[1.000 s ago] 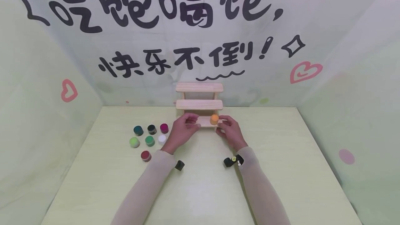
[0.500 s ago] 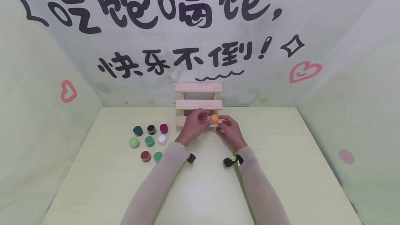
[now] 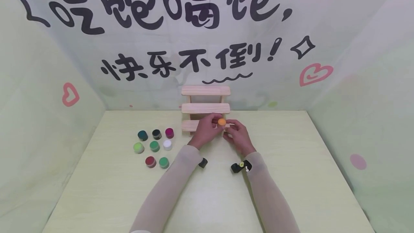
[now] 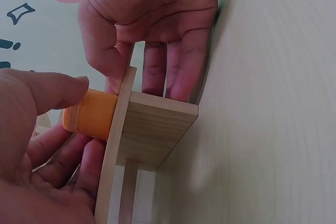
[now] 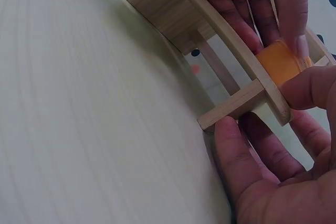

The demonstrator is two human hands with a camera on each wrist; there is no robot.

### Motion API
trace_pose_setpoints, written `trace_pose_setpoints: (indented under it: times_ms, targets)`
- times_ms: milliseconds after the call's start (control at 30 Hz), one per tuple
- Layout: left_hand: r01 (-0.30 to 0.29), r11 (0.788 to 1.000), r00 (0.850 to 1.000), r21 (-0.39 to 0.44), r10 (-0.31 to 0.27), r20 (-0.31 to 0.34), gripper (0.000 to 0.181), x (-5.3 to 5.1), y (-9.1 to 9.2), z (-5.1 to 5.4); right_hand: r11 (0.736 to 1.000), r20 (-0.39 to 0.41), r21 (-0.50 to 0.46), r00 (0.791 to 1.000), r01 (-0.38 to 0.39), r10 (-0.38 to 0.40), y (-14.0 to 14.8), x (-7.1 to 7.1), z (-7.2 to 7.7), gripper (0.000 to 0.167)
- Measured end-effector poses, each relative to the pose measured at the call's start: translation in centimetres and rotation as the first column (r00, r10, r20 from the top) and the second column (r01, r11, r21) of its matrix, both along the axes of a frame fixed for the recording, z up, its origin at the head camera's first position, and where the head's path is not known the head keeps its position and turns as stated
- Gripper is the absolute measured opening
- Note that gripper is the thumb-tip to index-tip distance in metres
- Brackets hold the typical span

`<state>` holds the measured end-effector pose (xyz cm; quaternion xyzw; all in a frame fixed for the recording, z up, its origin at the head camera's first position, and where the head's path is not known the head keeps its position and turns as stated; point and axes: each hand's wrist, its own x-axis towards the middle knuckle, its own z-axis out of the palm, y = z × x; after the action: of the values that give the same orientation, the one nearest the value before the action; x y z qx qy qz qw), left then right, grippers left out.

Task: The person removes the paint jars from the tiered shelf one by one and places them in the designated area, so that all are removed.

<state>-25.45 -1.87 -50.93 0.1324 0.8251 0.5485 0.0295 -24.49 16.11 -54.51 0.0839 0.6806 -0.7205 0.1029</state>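
A small orange paint jar (image 3: 221, 122) stands at the right end of the bottom step of a wooden three-step rack (image 3: 206, 108). My left hand (image 3: 207, 131) pinches the jar; in the left wrist view its thumb lies on the orange side (image 4: 94, 114) and the fingers curl behind. With its thumb by the step's end and its fingers around the side leg (image 5: 231, 106), my right hand (image 3: 238, 135) grips the rack. The left hand hides part of the bottom step in the head view.
Several paint jars are grouped on the table to the left, among them a teal jar (image 3: 142, 135), a white jar (image 3: 167, 144) and a red jar (image 3: 150, 161). A printed cloth (image 3: 155, 92) hangs behind the rack, and cloth walls flank the table (image 3: 284, 175).
My left hand has moved right along the bottom step, from its left part to the orange jar, and now pinches it. The right hand has stayed at the rack's right end.
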Motion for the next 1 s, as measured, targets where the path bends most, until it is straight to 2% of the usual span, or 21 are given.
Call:
trace_pose_setpoints:
  times_ms: [167, 300, 533, 767, 1000]
  targets:
    - [-0.014, 0.999, 1.0, -0.053, 0.013, -0.024, 0.039, -0.1, 0.1, -0.1, 1.0, -0.015, -0.014, 1.0, 0.003, -0.003, 0.0, -0.1, -0.2, 0.036]
    - [-0.021, 0.998, 1.0, -0.063, 0.02, -0.013, 0.038, 0.1, 0.0, 0.1, 1.0, -0.008, -0.014, 1.0, 0.004, -0.004, 0.0, 0.0, -0.2, 0.035]
    - [-0.022, 1.0, 1.0, -0.013, 0.022, 0.021, 0.04, 0.5, -0.3, 0.7, 1.0, -0.015, -0.022, 1.0, 0.007, -0.008, -0.1, -0.1, -0.2, 0.035]
    - [-0.019, 0.999, 0.999, 0.041, 0.017, 0.039, 0.04, 0.7, -0.8, 0.5, 1.0, -0.027, -0.019, 1.0, 0.006, -0.007, -0.1, 0.0, -0.1, 0.036]
    - [-0.031, 0.998, 0.998, 0.056, 0.027, 0.064, 0.039, 1.5, -1.5, 0.7, 1.0, -0.009, -0.021, 1.0, 0.01, -0.011, -0.1, 0.0, 0.0, 0.035]
